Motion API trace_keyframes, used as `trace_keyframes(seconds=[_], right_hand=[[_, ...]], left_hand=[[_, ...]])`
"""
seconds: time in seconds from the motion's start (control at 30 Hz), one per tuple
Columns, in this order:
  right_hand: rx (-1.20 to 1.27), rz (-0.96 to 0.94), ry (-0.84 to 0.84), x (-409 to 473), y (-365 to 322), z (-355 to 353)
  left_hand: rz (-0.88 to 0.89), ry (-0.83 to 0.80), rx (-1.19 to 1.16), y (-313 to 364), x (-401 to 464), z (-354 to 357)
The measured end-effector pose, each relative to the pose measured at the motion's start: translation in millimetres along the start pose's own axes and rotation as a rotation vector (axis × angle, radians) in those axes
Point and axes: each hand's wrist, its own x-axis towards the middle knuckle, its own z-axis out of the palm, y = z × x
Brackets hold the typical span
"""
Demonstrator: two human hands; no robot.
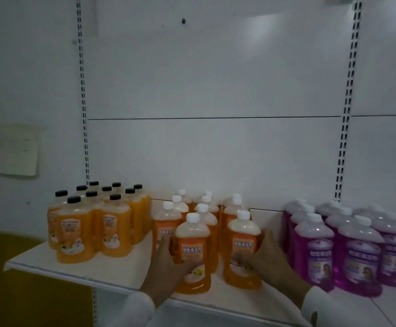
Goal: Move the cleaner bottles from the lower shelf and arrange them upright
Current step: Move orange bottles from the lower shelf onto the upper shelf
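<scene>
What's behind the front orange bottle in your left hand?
Behind the front orange bottle, held by the left hand, more white-capped orange bottles stand upright in a row. Their lower bodies are hidden.

Shelf (121, 270) contents by kind. Black-capped orange-yellow bottles (75, 230): ten caps visible. White-capped orange cleaner bottles (192, 253): about ten, the rear ones partly hidden. White-capped purple bottles (355, 256): about nine, the count uncertain owing to blur. Hands: two, left (168, 267) and right (267, 260).
</scene>
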Motion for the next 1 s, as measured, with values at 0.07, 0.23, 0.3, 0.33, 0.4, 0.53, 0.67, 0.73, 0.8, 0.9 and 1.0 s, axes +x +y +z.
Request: trace_keyframes(seconds=[0.07, 0.23, 0.3, 0.33, 0.4, 0.53, 0.67, 0.73, 0.8, 0.9, 1.0], right_hand=[[-0.002, -0.003, 0.006, 8, 4, 4], [-0.041, -0.019, -0.016, 21, 8, 5], [-0.013, -0.022, -0.013, 23, 11, 7], [0.011, -0.024, -0.011, 24, 13, 9], [0.046, -0.022, -0.010, 25, 16, 11], [0.069, -0.024, -0.021, 25, 19, 12], [0.071, -0.041, -0.047, 23, 20, 9], [0.045, -0.033, -0.075, 22, 20, 6], [0.004, -0.022, -0.093, 17, 22, 1], [-0.081, 0.007, -0.127, -3, 21, -12], [-0.226, 0.000, -0.130, -29, 19, -27]], left_hand=[[-0.006, -0.031, 0.022, -5, 8, 0], [0.008, -0.027, 0.060, -10, 13, 3], [0.014, -0.017, 0.079, -9, 14, 4], [0.013, -0.014, 0.090, -9, 14, 4], [0.012, -0.008, 0.100, -8, 14, 5], [-0.002, 0.022, 0.122, -3, 9, 9], [-0.003, -0.009, 0.217, 7, 4, 8], [-0.017, -0.039, 0.305, 14, -2, 5], [-0.053, -0.047, 0.390, 18, -12, 3], [-0.109, -0.086, 0.559, 20, -33, -1], [-0.064, -0.102, 0.678, 26, -54, 2]])
